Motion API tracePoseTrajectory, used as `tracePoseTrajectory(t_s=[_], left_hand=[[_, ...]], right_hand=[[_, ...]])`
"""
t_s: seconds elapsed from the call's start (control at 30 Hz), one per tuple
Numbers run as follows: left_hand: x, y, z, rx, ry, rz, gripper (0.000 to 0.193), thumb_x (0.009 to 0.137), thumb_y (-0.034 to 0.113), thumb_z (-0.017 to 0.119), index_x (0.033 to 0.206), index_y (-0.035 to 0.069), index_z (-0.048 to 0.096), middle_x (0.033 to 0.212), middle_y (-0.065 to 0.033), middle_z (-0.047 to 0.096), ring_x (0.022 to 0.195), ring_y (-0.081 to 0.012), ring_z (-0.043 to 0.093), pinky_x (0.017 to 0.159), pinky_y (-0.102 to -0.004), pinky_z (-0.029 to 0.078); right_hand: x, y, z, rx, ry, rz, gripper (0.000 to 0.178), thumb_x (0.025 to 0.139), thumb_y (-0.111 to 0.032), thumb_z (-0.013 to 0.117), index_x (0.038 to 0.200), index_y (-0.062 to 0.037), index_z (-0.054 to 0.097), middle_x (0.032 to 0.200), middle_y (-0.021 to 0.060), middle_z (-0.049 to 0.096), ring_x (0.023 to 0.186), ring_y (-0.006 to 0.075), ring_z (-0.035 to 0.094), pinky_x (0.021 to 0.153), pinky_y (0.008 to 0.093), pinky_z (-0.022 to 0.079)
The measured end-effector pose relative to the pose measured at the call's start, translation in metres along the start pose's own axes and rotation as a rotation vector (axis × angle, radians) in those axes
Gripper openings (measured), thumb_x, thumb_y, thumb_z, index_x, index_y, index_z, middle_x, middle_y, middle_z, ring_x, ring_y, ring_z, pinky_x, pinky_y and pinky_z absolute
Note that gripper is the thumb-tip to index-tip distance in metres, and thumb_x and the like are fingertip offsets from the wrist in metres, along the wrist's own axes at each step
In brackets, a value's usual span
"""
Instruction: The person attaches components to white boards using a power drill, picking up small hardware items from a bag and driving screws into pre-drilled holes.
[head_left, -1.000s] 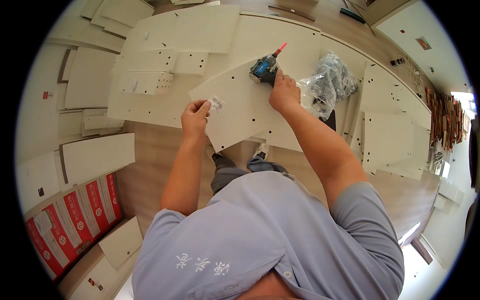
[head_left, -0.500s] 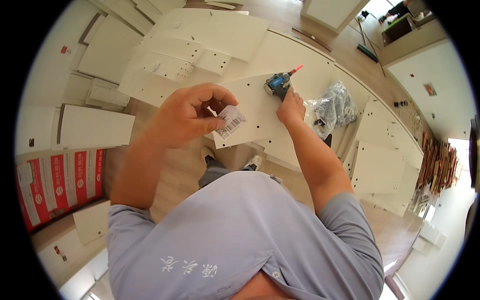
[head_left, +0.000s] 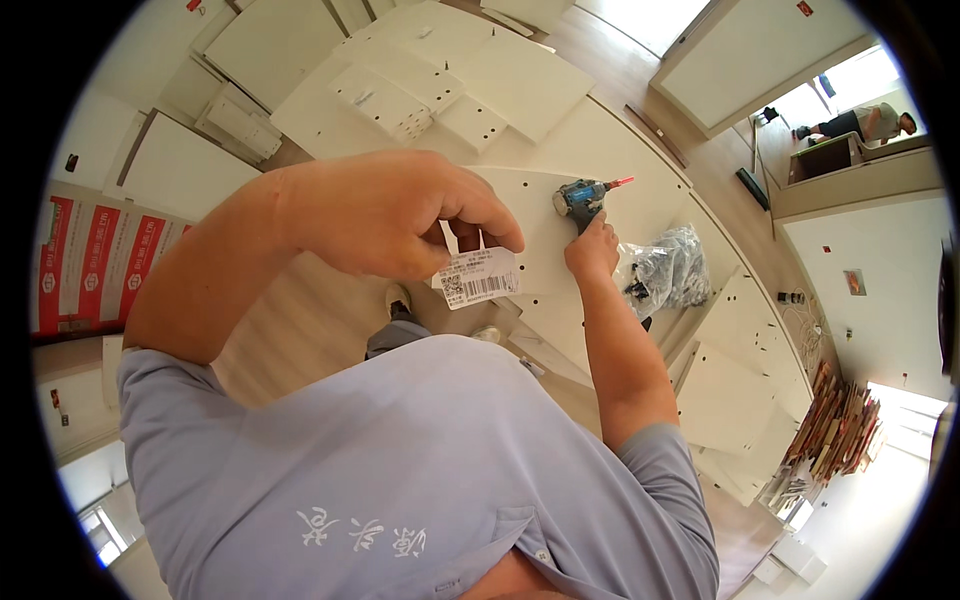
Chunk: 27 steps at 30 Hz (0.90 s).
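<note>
Nearest, at left, the left hand holds up a white barcode label, pinched between thumb and fingertips. Farther off and right, the right hand has its fingers curled round the handle of a blue-and-black cordless driver, over a drilled white panel. Right of it sits a clear plastic bag; at far right, another person leans over.

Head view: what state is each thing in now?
Label: pinched in left hand, printed side showing.
Power driver: gripped by its handle in right hand, red bit fitted; whether running cannot be told.
Clear bag: crumpled, dark parts inside; whether sealed cannot be told.
White panels under the driver: lying flat, overlapping.
</note>
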<state>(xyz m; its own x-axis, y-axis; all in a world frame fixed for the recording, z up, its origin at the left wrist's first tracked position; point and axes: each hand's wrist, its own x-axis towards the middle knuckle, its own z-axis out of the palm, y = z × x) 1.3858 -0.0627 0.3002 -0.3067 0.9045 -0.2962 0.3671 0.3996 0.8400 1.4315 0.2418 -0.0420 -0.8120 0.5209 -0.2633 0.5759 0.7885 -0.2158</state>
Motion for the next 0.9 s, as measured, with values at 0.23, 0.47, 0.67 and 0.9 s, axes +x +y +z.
tracePoseTrajectory(t_s=[0.23,0.47,0.67,0.9], left_hand=[[0.001,0.005,0.000,0.018,-0.031,-0.022,0.052,0.083,-0.011,0.059,0.131,0.005,0.072,0.120,-0.0138,0.071,0.103,-0.0232,0.074,0.084,-0.0320,0.062],[0.003,0.003,0.002,0.063,-0.048,-0.043,0.052,0.083,-0.010,0.060,0.131,0.005,0.072,0.120,-0.0139,0.071,0.101,-0.0237,0.074,0.084,-0.0325,0.063],[0.005,0.000,0.004,0.111,-0.054,-0.039,0.051,0.084,-0.010,0.060,0.132,0.005,0.072,0.120,-0.0140,0.071,0.098,-0.0239,0.074,0.083,-0.0325,0.062],[0.008,-0.007,0.006,0.138,-0.075,-0.056,0.051,0.086,-0.008,0.060,0.134,0.006,0.071,0.121,-0.0144,0.071,0.096,-0.0247,0.074,0.083,-0.0345,0.061]], right_hand=[[0.000,0.002,0.004,0.002,0.020,-0.019,0.082,0.089,-0.013,0.068,0.162,-0.0017,0.032,0.146,0.0182,0.056,0.137,0.0370,0.053,0.112,0.0483,0.049],[0.001,0.001,0.003,-0.002,0.005,-0.009,0.082,0.089,-0.013,0.067,0.162,-0.0017,0.032,0.146,0.0181,0.056,0.137,0.0369,0.053,0.112,0.0485,0.048],[0.001,0.002,0.003,-0.003,0.002,-0.006,0.083,0.089,-0.014,0.067,0.163,-0.0018,0.031,0.147,0.0182,0.055,0.138,0.0366,0.053,0.112,0.0485,0.049],[0.000,0.000,-0.001,-0.005,-0.015,-0.003,0.083,0.090,-0.015,0.067,0.163,-0.0020,0.031,0.149,0.0183,0.054,0.139,0.0366,0.052,0.112,0.0482,0.048]])
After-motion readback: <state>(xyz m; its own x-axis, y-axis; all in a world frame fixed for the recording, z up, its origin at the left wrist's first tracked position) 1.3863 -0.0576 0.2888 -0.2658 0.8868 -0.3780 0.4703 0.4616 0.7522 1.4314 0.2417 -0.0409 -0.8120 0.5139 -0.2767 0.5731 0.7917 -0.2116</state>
